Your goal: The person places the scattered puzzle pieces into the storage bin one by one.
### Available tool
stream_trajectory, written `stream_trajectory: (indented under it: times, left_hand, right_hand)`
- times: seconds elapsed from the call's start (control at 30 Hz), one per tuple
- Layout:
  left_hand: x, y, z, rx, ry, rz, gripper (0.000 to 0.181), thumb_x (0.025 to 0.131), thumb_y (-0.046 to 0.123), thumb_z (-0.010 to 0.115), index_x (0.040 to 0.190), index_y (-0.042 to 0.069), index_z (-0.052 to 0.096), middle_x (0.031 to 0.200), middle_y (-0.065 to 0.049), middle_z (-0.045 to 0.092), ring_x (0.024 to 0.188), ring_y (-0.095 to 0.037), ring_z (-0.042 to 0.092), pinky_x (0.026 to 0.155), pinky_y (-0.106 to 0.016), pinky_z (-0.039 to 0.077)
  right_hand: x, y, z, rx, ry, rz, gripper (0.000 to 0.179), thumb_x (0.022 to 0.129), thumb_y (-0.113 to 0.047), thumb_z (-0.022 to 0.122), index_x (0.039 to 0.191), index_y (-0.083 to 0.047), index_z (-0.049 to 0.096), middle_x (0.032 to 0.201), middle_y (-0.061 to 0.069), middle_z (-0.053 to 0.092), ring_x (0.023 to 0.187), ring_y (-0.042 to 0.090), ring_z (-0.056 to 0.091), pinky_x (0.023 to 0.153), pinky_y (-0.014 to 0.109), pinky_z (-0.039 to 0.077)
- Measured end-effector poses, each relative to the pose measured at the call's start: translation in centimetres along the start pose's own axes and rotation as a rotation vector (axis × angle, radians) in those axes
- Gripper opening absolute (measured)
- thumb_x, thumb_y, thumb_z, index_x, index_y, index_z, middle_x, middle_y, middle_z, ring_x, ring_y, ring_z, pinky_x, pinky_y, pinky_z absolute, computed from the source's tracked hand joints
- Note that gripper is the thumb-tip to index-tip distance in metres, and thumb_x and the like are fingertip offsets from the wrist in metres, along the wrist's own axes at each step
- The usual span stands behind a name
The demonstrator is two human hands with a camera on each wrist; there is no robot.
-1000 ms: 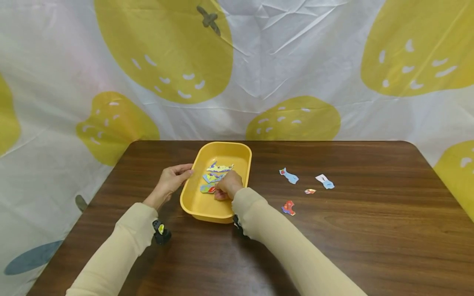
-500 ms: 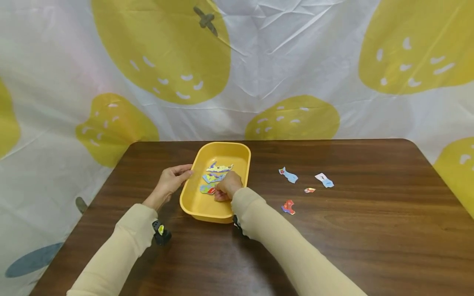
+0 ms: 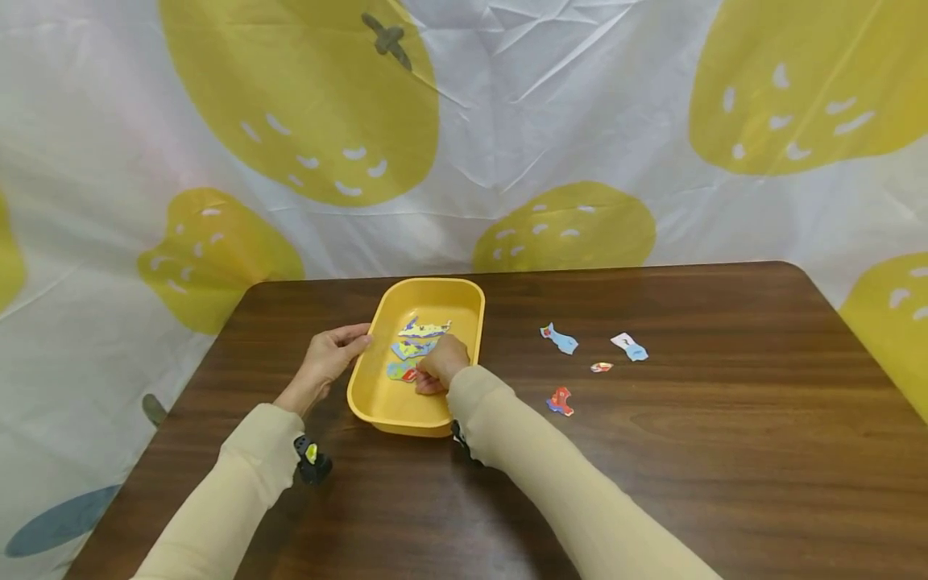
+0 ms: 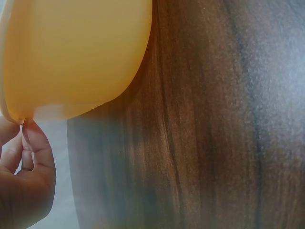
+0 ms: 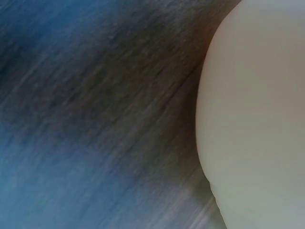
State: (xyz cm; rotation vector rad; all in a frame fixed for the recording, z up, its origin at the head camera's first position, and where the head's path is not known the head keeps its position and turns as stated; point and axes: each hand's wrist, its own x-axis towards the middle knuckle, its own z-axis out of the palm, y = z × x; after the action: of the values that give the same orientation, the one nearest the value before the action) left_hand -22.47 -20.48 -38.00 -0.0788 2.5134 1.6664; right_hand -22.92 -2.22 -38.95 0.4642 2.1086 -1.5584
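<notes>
I can read no word, number or brand on anything here. The three flat, irregular pieces printed in yellow, blue and red inside the yellow, rounded-rectangular plastic tray bear markings too small to tell as lettering or drawing, and so does the white-and-light-blue, irregular flat piece, with a dark mark on its white end, on the brown wood-grain tabletop. The small black device with a yellow patch at the left wrist shows no legible lettering.
</notes>
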Motion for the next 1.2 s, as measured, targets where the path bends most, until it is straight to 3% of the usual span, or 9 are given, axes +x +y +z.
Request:
stream_trajectory:
  times: [0.3, 0.5, 0.67, 0.93, 1.2]
  left_hand:
    - [0.0, -0.3, 0.0, -0.012, 0.016, -0.014, 0.039, 0.094, 0.015, 0.059, 0.128, -0.004, 0.055, 0.107, -0.013, 0.062, 0.076, 0.001, 0.058, 0.069, -0.015, 0.051]
    - [-0.3, -0.4, -0.3, 0.003, 0.022, -0.019, 0.039, 0.093, 0.016, 0.060, 0.128, -0.003, 0.056, 0.100, -0.006, 0.063, 0.076, 0.001, 0.057, 0.068, -0.014, 0.050]
    - [-0.6, -0.3, -0.7, 0.021, 0.023, -0.022, 0.041, 0.093, 0.018, 0.060, 0.128, -0.003, 0.055, 0.102, -0.007, 0.063, 0.078, 0.000, 0.057, 0.069, -0.015, 0.051]
    - [-0.7, -0.3, -0.6, -0.003, 0.027, -0.019, 0.040, 0.093, 0.016, 0.060, 0.128, -0.004, 0.055, 0.105, -0.011, 0.063, 0.077, 0.000, 0.057, 0.067, -0.014, 0.050]
    - [-0.4, -0.1, -0.1, -0.006, 0.017, -0.022, 0.040, 0.093, 0.016, 0.060, 0.128, -0.003, 0.055, 0.105, -0.011, 0.063, 0.077, 0.001, 0.058, 0.070, -0.013, 0.050]
  right_hand:
    - [-0.4, 0.0, 0.2, 0.013, -0.010, -0.005, 0.016, 0.086, 0.004, 0.058, 0.071, 0.006, 0.059, 0.049, 0.011, 0.057, 0.037, 0.016, 0.055, 0.042, 0.026, 0.051]
    - [-2.2, -0.4, -0.2, 0.090, -0.089, -0.180, 0.003, 0.090, 0.001, 0.057, 0.090, 0.003, 0.055, 0.061, 0.010, 0.058, 0.043, 0.011, 0.053, 0.043, 0.023, 0.050]
    - [-4.1, -0.9, -1.5, 0.220, -0.170, -0.296, 0.017, 0.093, -0.001, 0.054, 0.107, 0.007, 0.053, 0.078, 0.013, 0.058, 0.051, 0.011, 0.057, 0.058, 0.029, 0.057]
    - [-6.1, 1.5, -6.9, 0.374, -0.203, -0.343, 0.017, 0.094, 0.001, 0.051, 0.108, 0.010, 0.050, 0.073, 0.006, 0.055, 0.056, 0.009, 0.057, 0.055, 0.021, 0.054]
    - [-6.5, 6.4, -14.3, 0.377, -0.159, -0.337, 0.010, 0.095, -0.001, 0.050, 0.102, 0.005, 0.050, 0.072, 0.002, 0.056, 0.057, 0.006, 0.059, 0.057, 0.019, 0.054]
